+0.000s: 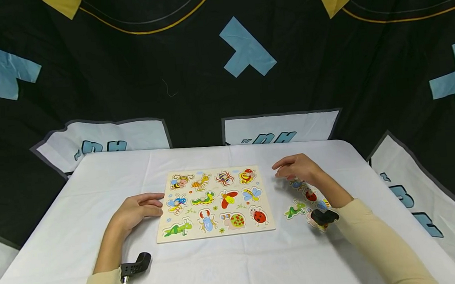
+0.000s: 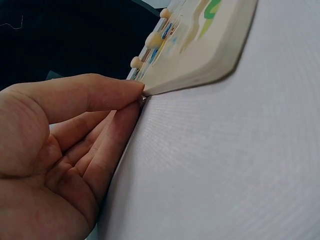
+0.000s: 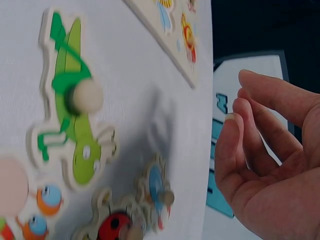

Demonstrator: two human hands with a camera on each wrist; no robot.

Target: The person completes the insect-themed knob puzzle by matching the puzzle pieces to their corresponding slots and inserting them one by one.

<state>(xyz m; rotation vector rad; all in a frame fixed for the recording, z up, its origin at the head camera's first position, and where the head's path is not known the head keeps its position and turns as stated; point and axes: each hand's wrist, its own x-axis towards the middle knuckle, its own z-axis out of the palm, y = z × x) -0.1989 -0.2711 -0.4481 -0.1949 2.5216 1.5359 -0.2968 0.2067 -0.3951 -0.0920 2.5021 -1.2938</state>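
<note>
A pale wooden insect puzzle board [image 1: 214, 214] lies flat on the white table. My left hand [image 1: 138, 210] touches its left edge; thumb and fingertip meet that edge in the left wrist view [image 2: 75, 145]. Several round wooden knobs [image 2: 153, 40] stand up from the board there. Off the board's right side, my right hand [image 1: 299, 168] is above the table, fingers loosely bent, holding nothing. Below it lie loose knobbed pieces: a green grasshopper [image 3: 72, 60], a red ladybug [image 3: 111, 226], a blue-winged piece [image 3: 155, 185] and others, partly hidden by the right forearm in the head view.
A white cloth covers the table [image 1: 237, 270]. Behind it hangs a black curtain [image 1: 146, 77] with blue and yellow patches. Each wrist wears a black camera mount, one on the left [image 1: 136, 266] and one on the right [image 1: 324, 217].
</note>
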